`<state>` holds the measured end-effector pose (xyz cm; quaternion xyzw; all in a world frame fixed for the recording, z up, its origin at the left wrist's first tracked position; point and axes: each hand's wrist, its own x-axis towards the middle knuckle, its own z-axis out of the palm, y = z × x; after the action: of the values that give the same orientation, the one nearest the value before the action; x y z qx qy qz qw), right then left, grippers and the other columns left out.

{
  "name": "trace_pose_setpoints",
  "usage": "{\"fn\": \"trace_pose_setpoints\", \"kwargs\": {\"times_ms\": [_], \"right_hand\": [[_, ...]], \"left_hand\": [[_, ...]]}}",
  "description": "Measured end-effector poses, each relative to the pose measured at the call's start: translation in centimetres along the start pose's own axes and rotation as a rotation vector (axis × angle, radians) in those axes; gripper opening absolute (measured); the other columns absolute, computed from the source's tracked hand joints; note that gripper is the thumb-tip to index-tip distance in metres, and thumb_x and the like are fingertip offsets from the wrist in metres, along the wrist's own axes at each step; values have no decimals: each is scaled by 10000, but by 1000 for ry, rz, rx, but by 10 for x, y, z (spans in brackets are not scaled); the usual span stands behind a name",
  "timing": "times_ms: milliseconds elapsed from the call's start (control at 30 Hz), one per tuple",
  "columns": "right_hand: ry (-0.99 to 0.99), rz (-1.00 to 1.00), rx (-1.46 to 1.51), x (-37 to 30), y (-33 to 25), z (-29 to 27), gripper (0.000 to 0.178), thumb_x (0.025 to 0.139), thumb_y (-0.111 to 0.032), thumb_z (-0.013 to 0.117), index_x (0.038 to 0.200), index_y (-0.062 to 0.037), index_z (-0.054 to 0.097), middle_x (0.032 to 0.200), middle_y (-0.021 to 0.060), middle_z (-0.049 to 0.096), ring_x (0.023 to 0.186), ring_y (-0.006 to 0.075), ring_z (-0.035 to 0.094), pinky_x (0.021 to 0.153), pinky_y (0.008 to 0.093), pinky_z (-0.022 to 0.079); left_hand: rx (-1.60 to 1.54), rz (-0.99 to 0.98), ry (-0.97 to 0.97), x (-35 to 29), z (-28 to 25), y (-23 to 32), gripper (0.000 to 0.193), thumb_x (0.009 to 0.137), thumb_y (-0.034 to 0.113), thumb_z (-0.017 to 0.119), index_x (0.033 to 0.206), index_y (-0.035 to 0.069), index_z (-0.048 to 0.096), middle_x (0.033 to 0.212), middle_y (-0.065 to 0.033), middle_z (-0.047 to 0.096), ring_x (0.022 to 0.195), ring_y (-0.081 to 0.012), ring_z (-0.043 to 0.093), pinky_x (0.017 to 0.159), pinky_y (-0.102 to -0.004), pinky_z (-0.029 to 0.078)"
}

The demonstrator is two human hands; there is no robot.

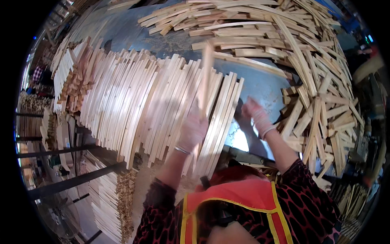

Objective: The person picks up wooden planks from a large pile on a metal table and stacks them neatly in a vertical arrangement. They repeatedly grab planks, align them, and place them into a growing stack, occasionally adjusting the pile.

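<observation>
My left hand (193, 129), in a pale thin glove, is closed around a wooden strip (208, 71). The strip stands up from the hand, tilted above the row and blurred by motion. Under and beside it lies a row of light wooden strips (122, 93), packed side by side with uneven ends. A few more strips (222, 122) lie just right of the left hand, at the row's end. My right hand (256, 114), also gloved, hovers over the bare blue-grey tabletop (260, 83), fingers a little apart and holding nothing I can see.
A loose heap of wooden strips (325, 101) spreads along the right side. More strips (243, 30) lie across the far side. Stacked strips (71, 77) stand at the far left, and another stack (107, 203) sits below the dark metal bars (77, 181).
</observation>
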<state>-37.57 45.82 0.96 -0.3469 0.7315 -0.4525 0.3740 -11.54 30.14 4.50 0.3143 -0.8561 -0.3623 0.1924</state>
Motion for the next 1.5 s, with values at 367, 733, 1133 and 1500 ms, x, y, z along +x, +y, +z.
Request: {"fn": "trace_pose_setpoints", "kwargs": {"times_ms": [367, 733, 1133, 1500], "right_hand": [[-20, -47, 208, -122, -96, 34, 1190, 856, -430, 848, 1683, -12, 102, 1665, 268, 364, 1505, 387, 431, 1245, 402, 350], [1486, 11, 342, -348, 32, -150, 409, 916, -86, 744, 1296, -52, 598, 915, 20, 662, 820, 118, 627, 707, 282, 537], [1728, 1583, 86, -682, 379, -155, 662, 886, -253, 688, 1487, -24, 529, 1167, 288, 714, 1035, 424, 712, 920, 473, 555], [1419, 718, 517, -629, 386, -199, 369, 997, -325, 659, 1154, 6, 710, 806, 36, 683, 616, 126, 601, 564, 284, 489]], "left_hand": [[-356, -68, 321, 93, -87, 161, 182, 963, 165, 652, 1110, 63, 621, 1033, -96, 705, 802, -183, 648, 683, -308, 553], [269, 1226, -308, -33, 209, 284, 678, 902, 290, 715, 1498, 48, 502, 1436, -171, 560, 1281, -337, 547, 1159, -547, 365], [679, 1322, -892, -46, 344, 310, 559, 856, 267, 752, 1376, 148, 584, 1194, -67, 628, 1124, -277, 593, 1048, -493, 406], [628, 678, -1299, -57, 214, 297, 591, 837, 347, 766, 1364, 107, 649, 1001, -155, 708, 932, -372, 696, 818, -485, 553]]}}
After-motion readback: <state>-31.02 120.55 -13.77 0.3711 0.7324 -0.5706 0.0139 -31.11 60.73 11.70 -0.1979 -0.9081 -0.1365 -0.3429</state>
